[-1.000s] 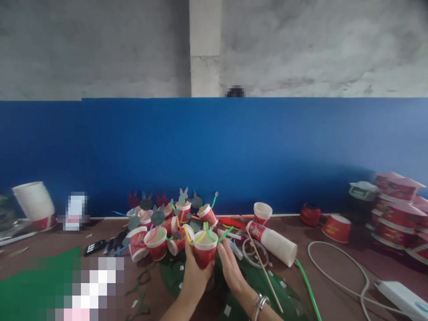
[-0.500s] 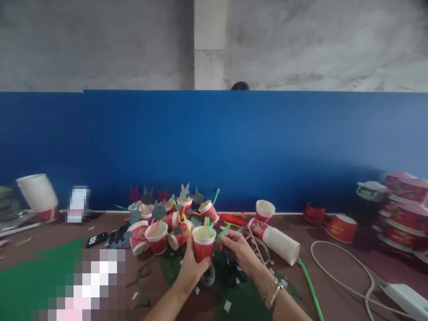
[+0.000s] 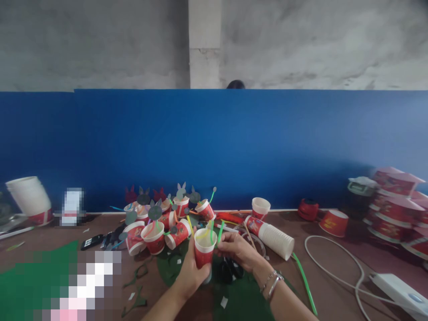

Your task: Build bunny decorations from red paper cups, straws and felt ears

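My left hand (image 3: 194, 273) is closed around the red paper cup (image 3: 203, 255), thumb at the front and fingers round the far side, holding it upright just above the dark green sheet (image 3: 242, 299) on the bench (image 3: 331, 276). This side grip appears chosen to steady the wall while leaving the mouth uncovered for the strips inside. My right hand (image 3: 238, 248) is narrowed to a pinch at the lower end of the green straw (image 3: 221, 230), just beside the rim; a hold that low probably gives control close to the cup. Whether the straw is joined to the wall cannot be told, as my fingertips cover that end. The cups with rabbit cut-outs (image 3: 154, 239) are grouped beyond my left hand, and the nested stack (image 3: 278, 241) lies on its side to the right, an arrangement that likely keeps the working area accessible. Compared with one second ago, when the right hand lay extended alongside the cup and the straw leaned outward, the fingers are now bent in and the straw stands nearly upright. The left-hand grip is essentially unchanged.
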{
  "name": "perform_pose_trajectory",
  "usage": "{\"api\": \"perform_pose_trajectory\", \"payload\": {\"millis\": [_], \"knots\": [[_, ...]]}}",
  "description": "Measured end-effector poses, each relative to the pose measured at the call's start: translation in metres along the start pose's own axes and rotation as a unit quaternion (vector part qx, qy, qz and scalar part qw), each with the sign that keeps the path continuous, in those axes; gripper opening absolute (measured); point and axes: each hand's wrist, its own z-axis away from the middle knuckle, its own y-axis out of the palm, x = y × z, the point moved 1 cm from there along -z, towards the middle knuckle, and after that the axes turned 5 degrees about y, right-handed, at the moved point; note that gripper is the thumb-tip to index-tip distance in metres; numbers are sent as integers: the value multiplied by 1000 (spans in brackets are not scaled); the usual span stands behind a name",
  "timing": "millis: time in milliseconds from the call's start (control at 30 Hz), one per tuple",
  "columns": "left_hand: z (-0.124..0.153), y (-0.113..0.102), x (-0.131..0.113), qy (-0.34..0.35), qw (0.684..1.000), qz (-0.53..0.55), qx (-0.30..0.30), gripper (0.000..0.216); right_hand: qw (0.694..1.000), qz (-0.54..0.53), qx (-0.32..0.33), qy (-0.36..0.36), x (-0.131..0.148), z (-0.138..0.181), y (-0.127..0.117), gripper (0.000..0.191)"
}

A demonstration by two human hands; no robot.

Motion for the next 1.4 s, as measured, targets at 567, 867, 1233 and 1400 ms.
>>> {"api": "perform_pose_trajectory", "payload": {"millis": [567, 867, 1233, 1400], "knots": [[1, 3, -1, 37, 998, -17, 45, 89, 997, 50, -58, 6, 11, 2, 15, 25], [2, 2, 11, 40, 998, -32, 33, 88, 998, 39, -46, -5, 13, 3, 19, 23], [0, 3, 13, 19, 999, -41, 22, 87, 996, 36, -70, -34, 10, 0, 16, 29], [-5, -1, 15, 11, 996, -60, -64, 86, 991, 88, -58, -84, 2, -4, 23, 35]]}}
